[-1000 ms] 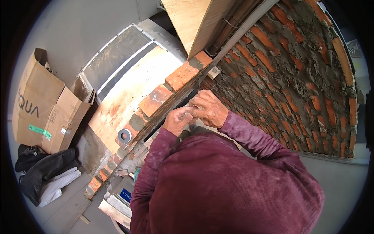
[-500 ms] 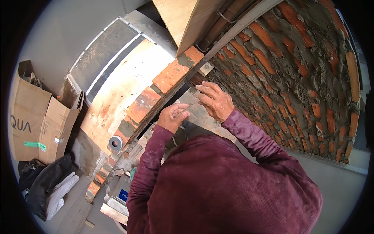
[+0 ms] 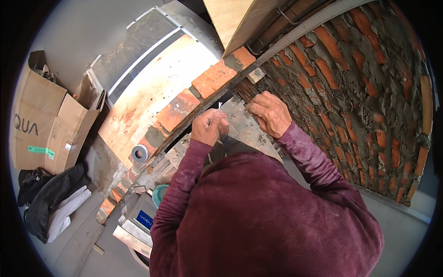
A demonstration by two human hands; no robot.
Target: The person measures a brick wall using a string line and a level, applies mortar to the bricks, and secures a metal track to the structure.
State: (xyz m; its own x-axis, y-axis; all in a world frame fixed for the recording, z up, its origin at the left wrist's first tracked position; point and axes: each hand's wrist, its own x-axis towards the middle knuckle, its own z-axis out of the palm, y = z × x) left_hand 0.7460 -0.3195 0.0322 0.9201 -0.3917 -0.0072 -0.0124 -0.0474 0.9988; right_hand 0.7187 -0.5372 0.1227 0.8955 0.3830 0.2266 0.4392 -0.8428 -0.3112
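Note:
My left hand (image 3: pixel 207 126) pinches a small white strip (image 3: pixel 220 105), too small to make out clearly, just in front of the low brick wall's top course (image 3: pixel 176 110). A thin wire or string (image 3: pixel 236 112) runs from it to my right hand (image 3: pixel 270 114), whose curled fingers pinch it. My right hand is beside the mortar-streaked brick wall (image 3: pixel 341 120). A grey ring-shaped roll (image 3: pixel 146 154) sits on the low wall, left of my left forearm.
Cardboard boxes (image 3: pixel 41 120) and black bags (image 3: pixel 53 205) lie at the left. Plywood (image 3: pixel 124 129) leans behind the low wall; another board (image 3: pixel 226 21) stands at the top, beside a long straight bar (image 3: pixel 295 39). A teal bucket (image 3: pixel 158 195) and grey container (image 3: pixel 143 207) are below left.
My hands were together a second ago and have drawn apart, my right hand moving right with the thin line stretched between them. The white strip now shows above my left fingers.

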